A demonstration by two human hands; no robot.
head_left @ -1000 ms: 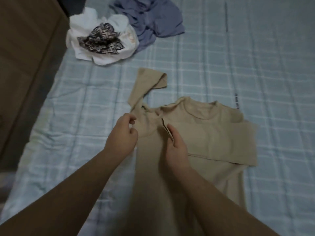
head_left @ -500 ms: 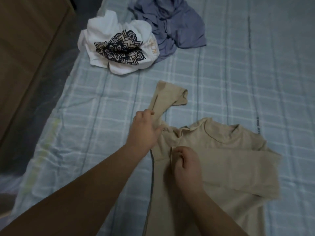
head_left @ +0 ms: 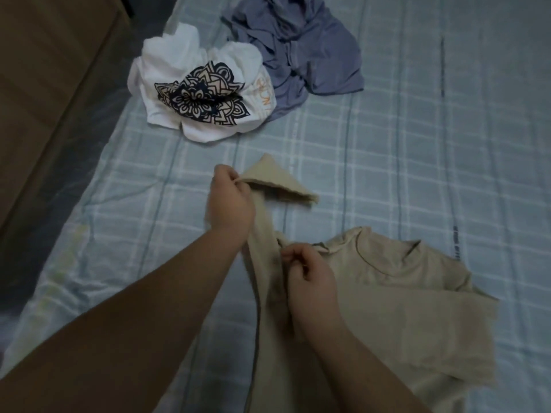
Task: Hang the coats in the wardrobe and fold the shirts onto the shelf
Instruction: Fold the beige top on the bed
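While both hands pinch: one beige shirt [head_left: 387, 293]
Left hand [head_left: 229, 207]: pinching sleeve, 12 o'clock
Right hand [head_left: 310, 278]: pinching shoulder
Crumpled shirts: two, 12 o'clock, white shirt [head_left: 190, 81], blue shirt [head_left: 313, 55]

Dim, flat indoor light; soft focus throughout, wide-angle bending toward the edges

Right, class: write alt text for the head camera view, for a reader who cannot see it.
Two hands fold a beige shirt on a checked blue bedsheet: the left hand lifts its sleeve, the right hand pinches the shoulder. A crumpled white printed shirt and a blue-grey garment lie beyond.
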